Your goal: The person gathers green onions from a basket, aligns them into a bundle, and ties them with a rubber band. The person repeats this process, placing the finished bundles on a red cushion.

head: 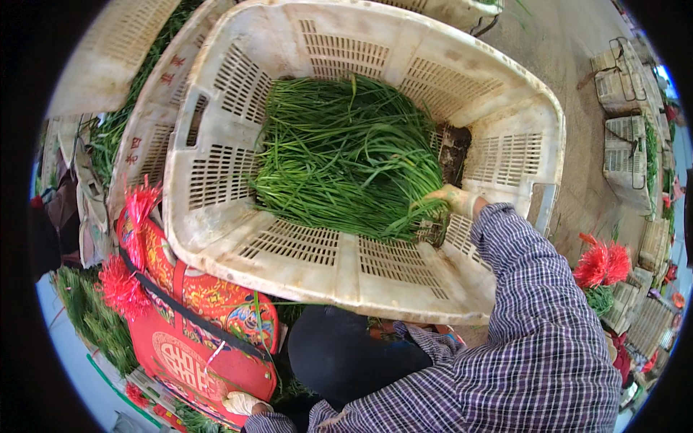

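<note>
My right hand (455, 200), in a pale glove, reaches into a large white plastic crate (335, 287) at its right side. Its fingers touch the ends of a thick layer of long green leafy stalks (346, 157), possibly Chinese chives, lying on the crate's bottom. Leaves partly cover the fingers, so their grip is unclear. At the bottom left my left hand (243, 403), also in a pale glove, rests at the lower edge of a red patterned fabric bag (184, 352); whether it grips the bag is not plain. Red plastic twine tufts (122, 287) lie by the bag.
Another white crate (143, 135) stands against the left side of the big one. Further crates with greens (628, 162) line the right, beyond a brown floor (579, 184). A red twine bunch (602, 262) is near my right sleeve. Bundled greens (92, 314) lie at the left.
</note>
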The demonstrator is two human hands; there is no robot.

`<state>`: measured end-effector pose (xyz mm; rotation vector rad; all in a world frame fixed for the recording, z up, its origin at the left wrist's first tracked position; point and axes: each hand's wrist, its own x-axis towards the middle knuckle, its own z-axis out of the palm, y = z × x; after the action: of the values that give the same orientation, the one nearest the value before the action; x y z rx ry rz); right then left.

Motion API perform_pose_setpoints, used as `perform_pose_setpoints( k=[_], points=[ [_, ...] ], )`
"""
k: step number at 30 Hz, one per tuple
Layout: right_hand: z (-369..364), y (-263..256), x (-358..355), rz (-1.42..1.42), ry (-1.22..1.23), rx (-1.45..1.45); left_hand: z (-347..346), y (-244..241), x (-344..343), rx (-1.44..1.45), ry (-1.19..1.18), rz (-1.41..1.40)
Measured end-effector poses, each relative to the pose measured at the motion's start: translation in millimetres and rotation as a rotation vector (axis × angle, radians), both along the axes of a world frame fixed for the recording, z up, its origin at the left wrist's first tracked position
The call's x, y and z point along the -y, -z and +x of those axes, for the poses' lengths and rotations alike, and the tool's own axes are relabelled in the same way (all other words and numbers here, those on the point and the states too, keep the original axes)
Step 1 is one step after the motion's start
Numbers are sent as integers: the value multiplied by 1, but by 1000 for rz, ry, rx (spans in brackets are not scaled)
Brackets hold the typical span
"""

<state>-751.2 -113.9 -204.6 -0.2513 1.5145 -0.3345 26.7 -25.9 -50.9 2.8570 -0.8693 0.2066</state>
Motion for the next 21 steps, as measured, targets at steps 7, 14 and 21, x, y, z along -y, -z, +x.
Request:
perform_pose_setpoints(
  k=[7, 14, 21],
  points=[
    [66, -129, -61, -226, 742, 845, -36, -45, 6, -130, 20, -10],
    [98, -221, -100, -437, 734, 803, -222, -184, 76, -895, 592, -456],
    [169, -311, -107, -584, 220, 636, -389, -169, 78, -2202, 885, 378]
  ],
)
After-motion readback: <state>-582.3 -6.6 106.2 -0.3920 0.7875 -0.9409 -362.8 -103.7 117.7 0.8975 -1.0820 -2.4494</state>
